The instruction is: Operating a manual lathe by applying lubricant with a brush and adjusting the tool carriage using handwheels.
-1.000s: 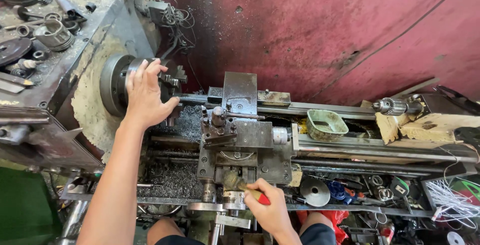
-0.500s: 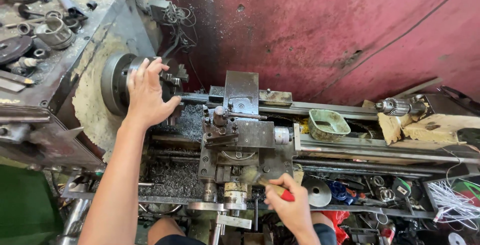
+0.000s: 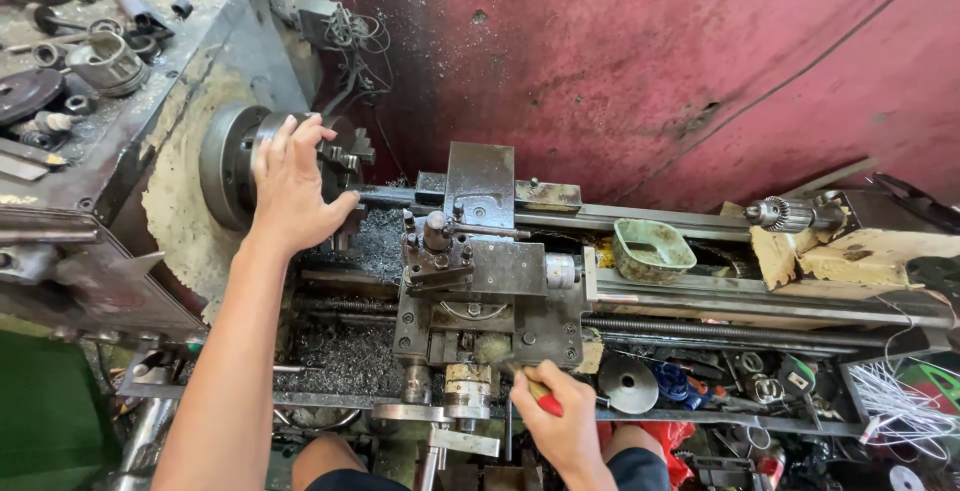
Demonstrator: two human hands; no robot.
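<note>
Lathe [image 3: 520,281] fills the view below you, its bed running from the chuck at the left to the drill chuck [image 3: 785,214] at the far right, against a dark red wall [image 3: 650,61]. Your left hand [image 3: 290,186] lies spread over the round chuck [image 3: 235,166], palm on its front face and fingers curled over the top edge, thumb pointing toward the jaws. Your right hand [image 3: 560,416] is low at the front of the machine, closed around a red-handled tool [image 3: 545,401] whose red grip shows between thumb and fingers; the tool's tip points toward the carriage [image 3: 490,301], just beside the small dial below it. The two hands are well apart, one at the chuck, one at the near edge of the carriage.

Metal shavings [image 3: 375,241] lie heaped on the bed between the chuck and the carriage, and more lie in the tray below. A green dish [image 3: 652,249] sits on the bed to the right of the carriage. A torn piece of cardboard [image 3: 840,256] rests near the drill chuck. On top of the headstock at the upper left lie rings, gears and other loose metal parts [image 3: 100,56]. A bundle of white wires [image 3: 900,401] sits at the lower right.
</note>
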